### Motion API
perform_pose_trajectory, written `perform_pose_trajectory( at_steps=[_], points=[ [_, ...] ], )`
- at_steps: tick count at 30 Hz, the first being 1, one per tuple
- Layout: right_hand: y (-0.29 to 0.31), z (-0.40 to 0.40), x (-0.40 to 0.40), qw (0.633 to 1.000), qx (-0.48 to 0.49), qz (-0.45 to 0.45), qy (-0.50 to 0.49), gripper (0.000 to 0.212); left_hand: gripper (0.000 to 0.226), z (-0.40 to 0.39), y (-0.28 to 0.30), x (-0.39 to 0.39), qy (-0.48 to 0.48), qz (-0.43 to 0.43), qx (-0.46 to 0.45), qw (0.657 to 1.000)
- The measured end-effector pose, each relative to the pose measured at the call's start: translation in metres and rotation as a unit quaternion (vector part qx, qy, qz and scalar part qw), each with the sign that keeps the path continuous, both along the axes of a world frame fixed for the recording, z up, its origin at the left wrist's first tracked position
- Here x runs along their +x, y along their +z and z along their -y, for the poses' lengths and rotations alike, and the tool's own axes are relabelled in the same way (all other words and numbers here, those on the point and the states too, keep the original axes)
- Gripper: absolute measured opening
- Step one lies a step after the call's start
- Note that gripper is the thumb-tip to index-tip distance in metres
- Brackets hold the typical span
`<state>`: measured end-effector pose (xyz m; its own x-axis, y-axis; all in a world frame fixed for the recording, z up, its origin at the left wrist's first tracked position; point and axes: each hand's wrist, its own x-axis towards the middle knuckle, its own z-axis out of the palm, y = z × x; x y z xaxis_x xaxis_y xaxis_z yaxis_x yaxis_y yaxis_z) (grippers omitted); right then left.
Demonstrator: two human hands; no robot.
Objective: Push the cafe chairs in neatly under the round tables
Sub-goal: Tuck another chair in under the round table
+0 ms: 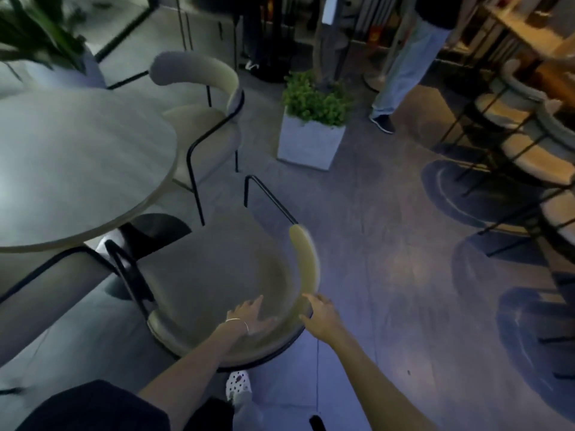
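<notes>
Both open hands, left hand (249, 315) and right hand (320, 315), meet the near chair (211, 275); the round table (77, 169) lies far-left

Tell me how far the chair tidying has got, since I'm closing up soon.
Done: the far chair looks tucked against the round table. In hand: both hands, left hand and right hand, reach for the near chair, whose seat still sits clear of the tabletop. Left: pushing it in. The chairs at the right edge are too blurred to judge.
</notes>
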<state>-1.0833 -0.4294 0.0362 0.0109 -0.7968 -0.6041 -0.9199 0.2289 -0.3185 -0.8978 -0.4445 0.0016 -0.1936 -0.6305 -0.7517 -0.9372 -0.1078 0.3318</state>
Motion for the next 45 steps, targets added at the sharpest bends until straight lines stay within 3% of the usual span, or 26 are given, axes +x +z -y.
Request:
perform_pose_trajectory(
  at_steps=[9,15,19,25,30,33,37,45],
  points=[
    [-0.01,0.087,-0.032,0.996,0.014,0.015,0.081,0.071,0.084,0.026,-0.002,-0.004,0.143,0.028,0.009,0.989],
    [-0.024,0.125,-0.034,0.987,0.039,0.018,0.157,0.08,0.084,0.009,-0.006,-0.008,0.314,0.055,-0.004,0.948],
    [-0.034,0.138,-0.04,0.991,0.028,0.027,0.127,0.09,0.082,-0.022,-0.017,-0.017,0.366,0.081,0.028,0.927],
    [-0.043,0.146,-0.034,0.998,0.006,0.042,0.04,0.09,0.071,-0.051,-0.024,-0.024,0.271,0.114,0.085,0.952],
    [-0.042,0.146,-0.029,0.999,-0.014,0.007,0.031,0.09,0.08,-0.032,-0.016,-0.039,0.223,0.028,0.131,0.965],
    [-0.042,0.149,-0.027,0.999,-0.019,-0.011,0.036,0.092,0.084,-0.019,-0.016,-0.052,0.179,-0.013,0.108,0.978],
    [-0.041,0.155,-0.027,0.999,-0.015,-0.02,0.027,0.09,0.066,-0.003,-0.015,-0.058,0.085,0.008,0.032,0.996],
    [-0.04,0.196,-0.026,0.997,-0.026,-0.045,0.051,0.088,0.068,0.03,-0.024,-0.073,0.058,0.016,-0.02,0.998]
  ],
)
